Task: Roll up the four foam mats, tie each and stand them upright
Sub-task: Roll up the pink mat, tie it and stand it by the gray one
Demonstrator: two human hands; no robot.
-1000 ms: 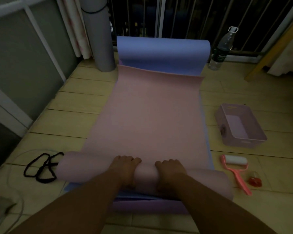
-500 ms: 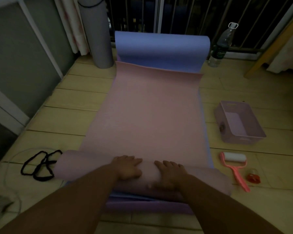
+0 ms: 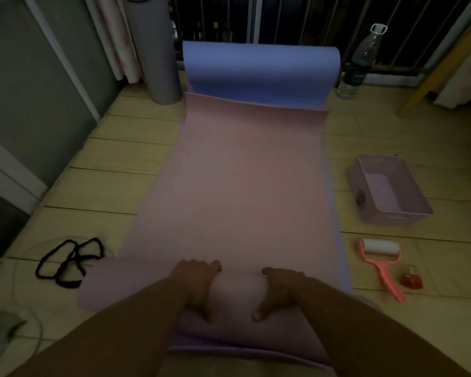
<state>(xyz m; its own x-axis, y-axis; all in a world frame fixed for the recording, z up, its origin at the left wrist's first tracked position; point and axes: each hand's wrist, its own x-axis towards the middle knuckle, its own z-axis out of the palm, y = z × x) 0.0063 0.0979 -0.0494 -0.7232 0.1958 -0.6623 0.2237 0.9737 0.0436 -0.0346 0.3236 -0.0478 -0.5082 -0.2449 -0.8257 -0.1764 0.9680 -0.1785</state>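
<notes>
One blue mat [image 3: 260,69] curled beyond pink mat [image 3: 242,186]; bin [image 3: 397,218] right.

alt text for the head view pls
Left hand and right hand grip the rolled near end of a pink foam mat spread over a blue foam mat on a wooden floor. A grey rolled mat stands upright beyond; black cords lie left.

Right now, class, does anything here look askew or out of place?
Yes: the blue mat does not lie flat; its far end curls upward by the railing, and the far edge of the pink mat rides up it.
</notes>
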